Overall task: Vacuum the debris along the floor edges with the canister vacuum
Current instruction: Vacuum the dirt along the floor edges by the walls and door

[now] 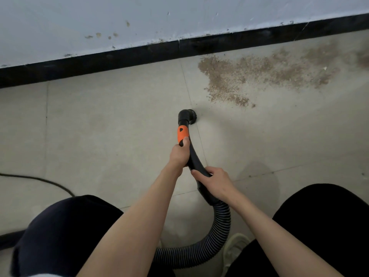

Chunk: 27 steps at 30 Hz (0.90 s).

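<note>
A patch of brown sawdust-like debris [259, 74] spreads over the grey floor tiles along the black baseboard [119, 58], at the upper right. The vacuum's round black brush nozzle [188, 115] sits on the floor just below and left of the debris edge. My left hand [179, 153] grips the black wand just behind its orange collar [182, 133]. My right hand [214, 181] grips the curved black handle lower down. The ribbed hose [217, 236] loops back between my knees. The canister itself is out of view.
A white scuffed wall [139, 21] rises above the baseboard. A black power cord [40, 180] runs across the floor at left. My dark-trousered knees [63, 232] fill the lower corners, and a light shoe [235, 248] shows beside the hose.
</note>
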Tool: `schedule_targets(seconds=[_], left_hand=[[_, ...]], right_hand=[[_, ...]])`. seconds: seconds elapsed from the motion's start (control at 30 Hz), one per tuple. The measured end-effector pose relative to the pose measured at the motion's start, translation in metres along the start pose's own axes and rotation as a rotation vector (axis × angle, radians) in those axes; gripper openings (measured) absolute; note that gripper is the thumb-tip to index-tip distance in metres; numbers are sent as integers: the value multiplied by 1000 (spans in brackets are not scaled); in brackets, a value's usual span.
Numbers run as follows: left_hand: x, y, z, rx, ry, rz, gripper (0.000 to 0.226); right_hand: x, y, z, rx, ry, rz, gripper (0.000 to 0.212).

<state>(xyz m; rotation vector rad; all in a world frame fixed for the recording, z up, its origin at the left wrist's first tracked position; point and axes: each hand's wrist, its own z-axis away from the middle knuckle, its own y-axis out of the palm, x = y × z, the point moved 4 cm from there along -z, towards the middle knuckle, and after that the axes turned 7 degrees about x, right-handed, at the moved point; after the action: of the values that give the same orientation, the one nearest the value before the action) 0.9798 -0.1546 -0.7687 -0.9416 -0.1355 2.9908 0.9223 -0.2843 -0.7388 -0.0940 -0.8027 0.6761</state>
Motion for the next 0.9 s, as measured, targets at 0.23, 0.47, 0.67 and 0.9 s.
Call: schedule_targets(seconds=[0.23, 0.47, 0.67, 0.9], left_hand=[[32, -33, 12, -168, -15, 118, 48], [37, -19, 29, -124, -28, 117, 45], [15, 16, 27, -44, -49, 43, 51], [-62, 10, 4, -62, 65, -43, 54]], right_hand=[[15, 16, 4, 177, -37, 91, 38], [4, 12, 23, 201, -29, 41, 41], [-10, -13, 29, 130, 10, -82, 37], [32, -41, -14, 79, -95, -135, 39]])
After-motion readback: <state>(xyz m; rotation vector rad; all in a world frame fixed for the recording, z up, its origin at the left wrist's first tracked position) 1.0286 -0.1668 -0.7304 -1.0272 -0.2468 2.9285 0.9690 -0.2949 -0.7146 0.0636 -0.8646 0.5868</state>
